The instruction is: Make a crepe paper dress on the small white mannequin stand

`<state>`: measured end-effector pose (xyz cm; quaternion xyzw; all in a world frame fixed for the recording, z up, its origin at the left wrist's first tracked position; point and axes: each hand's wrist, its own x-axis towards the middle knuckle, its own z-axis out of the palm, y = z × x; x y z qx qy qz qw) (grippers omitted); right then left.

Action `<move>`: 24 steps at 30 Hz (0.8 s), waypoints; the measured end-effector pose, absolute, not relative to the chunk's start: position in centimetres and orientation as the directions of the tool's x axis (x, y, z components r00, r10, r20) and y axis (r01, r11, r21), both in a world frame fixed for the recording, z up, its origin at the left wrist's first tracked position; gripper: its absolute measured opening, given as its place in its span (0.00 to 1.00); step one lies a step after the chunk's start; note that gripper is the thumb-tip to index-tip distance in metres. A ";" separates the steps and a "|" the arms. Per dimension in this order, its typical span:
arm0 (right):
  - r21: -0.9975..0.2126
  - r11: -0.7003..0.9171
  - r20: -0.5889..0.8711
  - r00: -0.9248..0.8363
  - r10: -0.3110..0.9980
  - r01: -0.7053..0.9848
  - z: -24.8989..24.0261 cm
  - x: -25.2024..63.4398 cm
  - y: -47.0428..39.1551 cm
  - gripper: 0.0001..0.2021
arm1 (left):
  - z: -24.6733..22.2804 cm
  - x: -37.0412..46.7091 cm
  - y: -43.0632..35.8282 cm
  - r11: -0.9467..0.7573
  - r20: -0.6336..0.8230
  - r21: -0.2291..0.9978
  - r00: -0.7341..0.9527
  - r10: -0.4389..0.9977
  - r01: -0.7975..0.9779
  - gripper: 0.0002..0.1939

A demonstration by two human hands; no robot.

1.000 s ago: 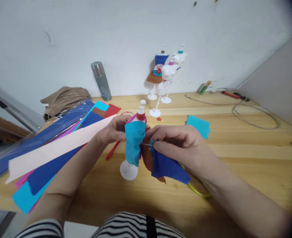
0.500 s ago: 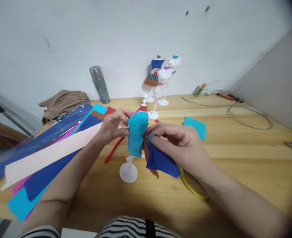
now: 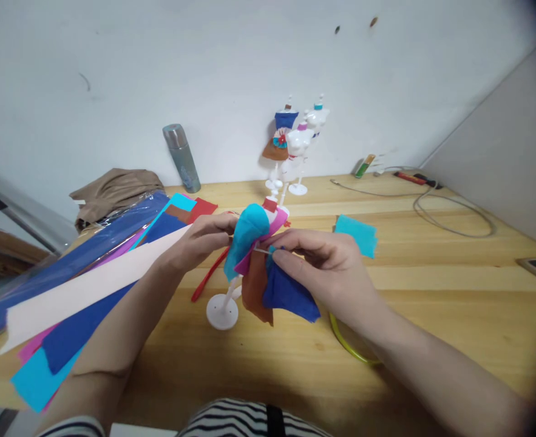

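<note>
A small white dress form (image 3: 222, 311) leans to the right in front of me, with a red band (image 3: 270, 205) at its neck. Turquoise cloth (image 3: 252, 227) and a pink strip (image 3: 277, 223) cover its body. My left hand (image 3: 204, 243) is closed on the form's left side, its fingertips partly hidden behind the turquoise cloth. Between thumb and forefinger, my right hand (image 3: 326, 258) pinches a thin pale strand (image 3: 262, 250) that reaches to the pink strip. Below these fingers hang a brown cloth piece (image 3: 257, 291) and a dark blue one (image 3: 290, 291).
Long coloured cloth strips (image 3: 99, 267) lie at the left, near a bottle (image 3: 183, 159). Several dressed forms (image 3: 299, 142) stand by the wall. To the right are a turquoise cloth piece (image 3: 356, 235), a cable (image 3: 454, 227) and a yellow ring (image 3: 352, 349).
The dress form has turned and tilted, its base shifting left and its neck right. More of the pink strip and brown cloth shows. Both hands keep their grip.
</note>
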<state>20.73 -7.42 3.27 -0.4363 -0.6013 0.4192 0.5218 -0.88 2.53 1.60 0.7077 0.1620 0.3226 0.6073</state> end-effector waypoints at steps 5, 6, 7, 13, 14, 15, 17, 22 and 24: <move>-0.960 0.267 0.261 -0.067 0.963 0.091 2.9 20.7 -7.2 0.07 | 2.3 -0.4 1.8 -0.168 0.187 0.981 0.743 0.643 -0.102 0.26; -0.959 0.269 0.263 -0.080 0.962 0.085 2.8 20.8 -7.2 0.08 | 2.5 -0.3 1.5 -0.150 0.158 0.986 0.728 0.667 -0.076 0.24; -0.959 0.272 0.265 -0.097 0.959 0.078 2.6 20.8 -7.1 0.09 | 2.7 -0.1 1.3 -0.130 0.132 0.990 0.716 0.686 -0.058 0.22; -0.959 0.279 0.269 -0.146 0.952 0.052 2.8 21.0 -7.1 0.09 | 3.3 0.5 0.5 -0.103 0.087 0.995 0.650 0.755 -0.013 0.11; -0.958 0.282 0.273 -0.149 0.950 0.046 2.8 21.0 -7.1 0.09 | 3.4 0.5 0.5 -0.101 0.086 0.995 0.651 0.754 -0.014 0.11; -0.957 0.288 0.279 -0.150 0.948 0.042 2.9 20.9 -7.1 0.09 | 3.4 0.5 0.4 -0.098 0.083 0.995 0.653 0.753 -0.014 0.11; -0.953 0.299 0.291 -0.141 0.946 0.043 2.9 20.8 -7.3 0.08 | 3.5 0.5 0.2 -0.095 0.078 0.995 0.650 0.756 -0.010 0.14; -0.938 0.338 0.331 -0.098 0.939 0.074 2.6 20.6 -7.6 0.06 | 4.2 0.6 -0.5 -0.113 0.041 0.991 0.638 0.769 0.072 0.15; -0.935 0.345 0.337 -0.092 0.937 0.081 2.6 20.6 -7.5 0.06 | 4.5 0.6 -0.6 -0.153 0.051 0.982 0.636 0.770 0.107 0.14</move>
